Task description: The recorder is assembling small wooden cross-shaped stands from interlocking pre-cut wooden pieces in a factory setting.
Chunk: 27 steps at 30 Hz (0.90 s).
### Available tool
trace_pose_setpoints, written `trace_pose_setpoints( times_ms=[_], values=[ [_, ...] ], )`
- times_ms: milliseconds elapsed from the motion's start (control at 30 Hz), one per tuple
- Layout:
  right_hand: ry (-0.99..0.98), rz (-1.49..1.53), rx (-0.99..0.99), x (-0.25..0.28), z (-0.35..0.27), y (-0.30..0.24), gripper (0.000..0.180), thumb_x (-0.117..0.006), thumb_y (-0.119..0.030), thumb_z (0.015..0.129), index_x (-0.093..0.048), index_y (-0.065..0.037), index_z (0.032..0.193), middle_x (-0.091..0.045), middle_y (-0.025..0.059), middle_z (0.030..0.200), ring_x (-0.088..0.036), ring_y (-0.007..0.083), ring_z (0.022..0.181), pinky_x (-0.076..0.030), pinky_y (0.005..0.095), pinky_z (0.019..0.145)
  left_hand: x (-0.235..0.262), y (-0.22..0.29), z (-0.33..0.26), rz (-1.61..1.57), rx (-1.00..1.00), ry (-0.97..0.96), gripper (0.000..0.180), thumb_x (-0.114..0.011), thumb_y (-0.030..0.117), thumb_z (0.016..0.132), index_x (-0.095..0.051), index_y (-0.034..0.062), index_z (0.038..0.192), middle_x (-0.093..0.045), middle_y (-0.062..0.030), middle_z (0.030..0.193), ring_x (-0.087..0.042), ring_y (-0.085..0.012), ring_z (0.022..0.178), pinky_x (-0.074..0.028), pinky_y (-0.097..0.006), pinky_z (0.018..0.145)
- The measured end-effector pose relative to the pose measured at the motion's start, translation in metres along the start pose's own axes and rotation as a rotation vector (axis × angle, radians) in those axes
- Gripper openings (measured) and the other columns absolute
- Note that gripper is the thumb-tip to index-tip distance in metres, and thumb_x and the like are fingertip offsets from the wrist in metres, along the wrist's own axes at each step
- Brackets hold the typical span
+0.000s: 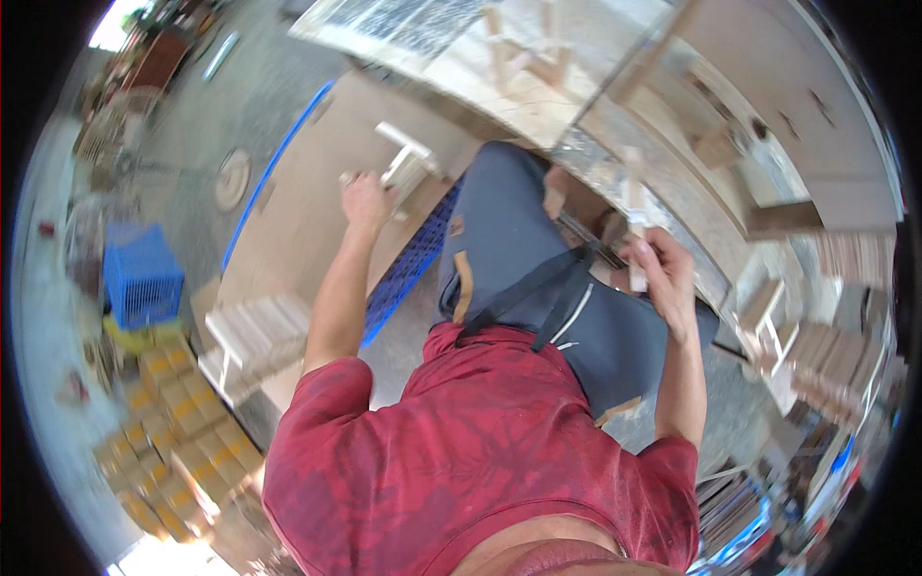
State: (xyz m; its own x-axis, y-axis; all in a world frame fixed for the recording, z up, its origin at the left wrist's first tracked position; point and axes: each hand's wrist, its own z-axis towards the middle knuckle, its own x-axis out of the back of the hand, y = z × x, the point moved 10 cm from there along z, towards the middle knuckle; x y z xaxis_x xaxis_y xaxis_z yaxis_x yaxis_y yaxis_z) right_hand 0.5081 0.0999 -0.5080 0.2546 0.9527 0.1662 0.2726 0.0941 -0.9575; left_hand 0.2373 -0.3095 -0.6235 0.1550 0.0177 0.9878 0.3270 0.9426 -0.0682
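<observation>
My left hand [368, 200] is over the brown board at my left, its fingers bunched and blurred. Right beside it lies a small pale wooden frame [411, 158] with crosswise slats; I cannot tell whether they touch. My right hand [665, 274], above my right thigh, is closed around a slim pale piece [636, 223] that looks like a flat brush, pointing away from me. Just beyond that hand is the edge of a worn wooden workbench [687, 187].
The brown board [298, 206] rests over a blue plastic crate [415, 264]. A slatted wooden stack [257, 331] sits at its near end. Brown cartons [178, 437] and a blue basket [142, 278] stand at left. More wooden pieces [836, 370] are piled at right.
</observation>
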Motion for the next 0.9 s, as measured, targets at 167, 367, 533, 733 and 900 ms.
trace_pose_setpoints(
  times_ms=[167, 367, 533, 733, 900],
  values=[
    [0.027, 0.027, 0.117, 0.006, -0.003, -0.001, 0.034, -0.053, -0.033, 0.108, -0.067, -0.002, 0.108, -0.066, 0.0018, 0.090, -0.056, 0.0074, 0.083, -0.045, 0.0246, 0.072, -0.010, -0.044, 0.006, -0.213, 0.215, -0.116, 0.019, -0.070, 0.022, 0.088, -0.072, 0.0029, 0.090, -0.072, -0.0219, 0.092, -0.068, -0.0408, 0.089, -0.053, -0.049, 0.080],
    [0.131, 0.295, 0.124, 0.022, -0.001, 0.032, 0.035, -0.052, -0.035, 0.108, -0.066, -0.003, 0.098, -0.061, -0.0015, 0.083, -0.052, 0.0074, 0.078, -0.043, 0.0252, 0.071, 0.170, -0.002, -0.035, -1.130, 0.209, 0.419, 0.015, -0.063, 0.009, 0.100, -0.069, -0.0024, 0.108, -0.070, -0.0077, 0.105, -0.066, -0.0201, 0.104, -0.052, -0.035, 0.091],
    [-0.006, 0.458, 0.136, 0.008, 0.009, 0.041, 0.035, -0.056, -0.026, 0.096, -0.067, 0.002, 0.114, -0.063, 0.0026, 0.090, -0.055, 0.0104, 0.085, -0.043, 0.0271, 0.078, 0.260, 0.200, -0.060, -1.049, -0.500, 0.154, 0.024, -0.069, -0.002, 0.091, -0.068, -0.0007, 0.115, -0.070, -0.0140, 0.118, -0.066, -0.0244, 0.108, -0.051, -0.034, 0.095],
    [0.163, 0.257, 0.155, 0.025, -0.026, 0.040, 0.031, -0.063, -0.023, 0.092, -0.068, 0.002, 0.108, -0.064, -0.0001, 0.088, -0.055, 0.0077, 0.077, -0.044, 0.0244, 0.067, 0.233, 0.312, -0.060, -1.150, -0.732, -0.195, 0.027, -0.077, 0.005, 0.086, -0.070, -0.0018, 0.111, -0.071, -0.0145, 0.106, -0.068, -0.0205, 0.088, -0.053, -0.031, 0.076],
    [0.227, 0.302, 0.182, 0.040, -0.041, 0.058, 0.030, -0.062, -0.024, 0.093, -0.069, 0.002, 0.107, -0.062, -0.0014, 0.085, -0.053, 0.0074, 0.076, -0.042, 0.0260, 0.064, 0.178, 0.361, -0.065, -1.199, -0.637, -0.740, 0.025, -0.074, 0.012, 0.094, -0.071, -0.0026, 0.114, -0.073, -0.0074, 0.100, -0.067, -0.0113, 0.083, -0.053, -0.027, 0.073]
  ],
)
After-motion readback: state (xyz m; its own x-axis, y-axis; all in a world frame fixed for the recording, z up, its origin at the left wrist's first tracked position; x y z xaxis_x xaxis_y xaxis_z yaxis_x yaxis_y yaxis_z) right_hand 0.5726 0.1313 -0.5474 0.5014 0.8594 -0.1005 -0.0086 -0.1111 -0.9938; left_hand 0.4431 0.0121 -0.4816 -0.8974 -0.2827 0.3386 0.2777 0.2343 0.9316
